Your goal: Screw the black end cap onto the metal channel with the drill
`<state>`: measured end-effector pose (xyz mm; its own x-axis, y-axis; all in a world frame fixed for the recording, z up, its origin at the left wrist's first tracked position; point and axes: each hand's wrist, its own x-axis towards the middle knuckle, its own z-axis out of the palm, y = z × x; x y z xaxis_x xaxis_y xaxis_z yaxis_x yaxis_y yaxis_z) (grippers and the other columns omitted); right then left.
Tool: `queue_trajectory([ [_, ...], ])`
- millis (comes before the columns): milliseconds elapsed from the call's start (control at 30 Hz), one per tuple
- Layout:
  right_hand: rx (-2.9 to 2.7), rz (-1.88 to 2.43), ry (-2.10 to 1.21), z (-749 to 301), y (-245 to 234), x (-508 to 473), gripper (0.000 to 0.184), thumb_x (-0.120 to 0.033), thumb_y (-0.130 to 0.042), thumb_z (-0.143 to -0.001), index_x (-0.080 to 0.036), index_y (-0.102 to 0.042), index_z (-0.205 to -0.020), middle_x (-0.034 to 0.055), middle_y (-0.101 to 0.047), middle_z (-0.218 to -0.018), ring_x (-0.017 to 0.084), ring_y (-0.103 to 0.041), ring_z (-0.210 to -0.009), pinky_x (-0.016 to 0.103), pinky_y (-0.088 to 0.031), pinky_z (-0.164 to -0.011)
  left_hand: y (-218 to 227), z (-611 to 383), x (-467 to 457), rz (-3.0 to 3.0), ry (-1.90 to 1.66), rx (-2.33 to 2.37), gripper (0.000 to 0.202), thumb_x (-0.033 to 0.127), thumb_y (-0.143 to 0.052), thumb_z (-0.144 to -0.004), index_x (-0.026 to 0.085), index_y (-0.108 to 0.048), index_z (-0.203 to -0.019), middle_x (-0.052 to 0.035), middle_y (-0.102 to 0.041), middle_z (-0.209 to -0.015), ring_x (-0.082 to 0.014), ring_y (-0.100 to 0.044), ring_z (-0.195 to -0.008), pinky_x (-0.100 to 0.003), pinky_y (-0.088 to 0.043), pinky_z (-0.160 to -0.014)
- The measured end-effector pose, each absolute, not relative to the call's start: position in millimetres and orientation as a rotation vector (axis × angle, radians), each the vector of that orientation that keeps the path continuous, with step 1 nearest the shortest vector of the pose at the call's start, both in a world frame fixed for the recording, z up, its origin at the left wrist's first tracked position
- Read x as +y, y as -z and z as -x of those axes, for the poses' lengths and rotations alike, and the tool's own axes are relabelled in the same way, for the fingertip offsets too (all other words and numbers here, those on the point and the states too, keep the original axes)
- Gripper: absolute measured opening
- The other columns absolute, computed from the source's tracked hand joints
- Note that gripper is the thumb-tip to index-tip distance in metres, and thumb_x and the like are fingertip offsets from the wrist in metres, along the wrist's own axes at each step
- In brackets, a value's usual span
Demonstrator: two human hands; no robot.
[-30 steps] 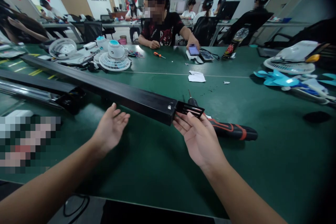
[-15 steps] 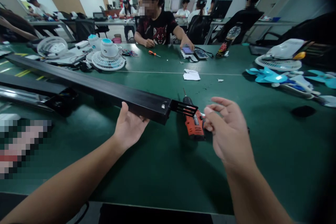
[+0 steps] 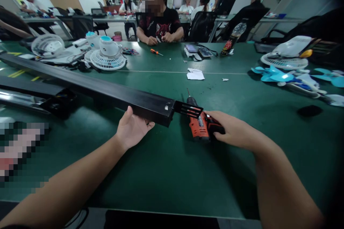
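A long black rectangular housing runs from the far left to the middle, with its near end raised off the table. My left hand supports that end from beneath, thumb along the near side and the other fingers partly hidden under it. A slotted black plate juts from the end. Below the plate lies an orange and black power drill, its bit pointing away from me. My right hand is closed around the drill's black handle, thumb on the near side.
Another black housing lies at the left. Behind are white fan parts, an orange screwdriver, white paper and a bottle. Blue fan blades lie at the right. A person sits across the table.
My right hand has come down from above the drill and taken hold of its handle. The person opposite has drawn an arm back from the phone-like device. My left hand stays under the housing.
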<state>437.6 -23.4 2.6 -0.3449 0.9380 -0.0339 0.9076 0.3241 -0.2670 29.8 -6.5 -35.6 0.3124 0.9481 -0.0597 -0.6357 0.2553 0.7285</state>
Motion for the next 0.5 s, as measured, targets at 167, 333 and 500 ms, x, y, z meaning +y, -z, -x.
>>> queue_trajectory([
  [167, -2.541, 1.816, -0.108, -408, 5, -20, 0.089, -0.011, -0.068, -0.089, -0.014, -0.060, -0.177, 0.0251, -0.076, -0.169, 0.046, -0.084, -0.134, 0.055, -0.072, -0.101, 37, -30, -6, -0.658, -1.138, 0.524, 0.076, 0.089, -0.092, -0.085, 0.031, -0.084, -0.134, -0.0081, -0.085, -0.136, -0.0286, -0.080, -0.116, -0.036, -0.063, -0.089],
  [333, -2.569, 1.873, -0.012, -402, 8, -19, 0.100, -0.010, -0.066, -0.089, -0.018, -0.046, -0.187, 0.0225, -0.084, -0.154, 0.038, -0.087, -0.098, 0.044, -0.063, -0.074, 38, -30, -6, -0.683, -1.144, 0.532, 0.083, 0.096, -0.083, -0.089, 0.030, -0.082, -0.139, -0.0112, -0.085, -0.138, -0.0320, -0.079, -0.122, -0.037, -0.063, -0.088],
  [500, -2.519, 1.847, 0.113, -403, 11, -24, 0.092, -0.011, -0.067, -0.089, -0.022, -0.057, -0.180, 0.0183, -0.090, -0.139, 0.036, -0.086, -0.095, 0.042, -0.063, -0.074, 38, -30, -5, -0.681, -1.152, 0.558, 0.080, 0.095, -0.082, -0.089, 0.029, -0.083, -0.134, -0.0116, -0.085, -0.132, -0.0312, -0.078, -0.115, -0.038, -0.061, -0.087],
])
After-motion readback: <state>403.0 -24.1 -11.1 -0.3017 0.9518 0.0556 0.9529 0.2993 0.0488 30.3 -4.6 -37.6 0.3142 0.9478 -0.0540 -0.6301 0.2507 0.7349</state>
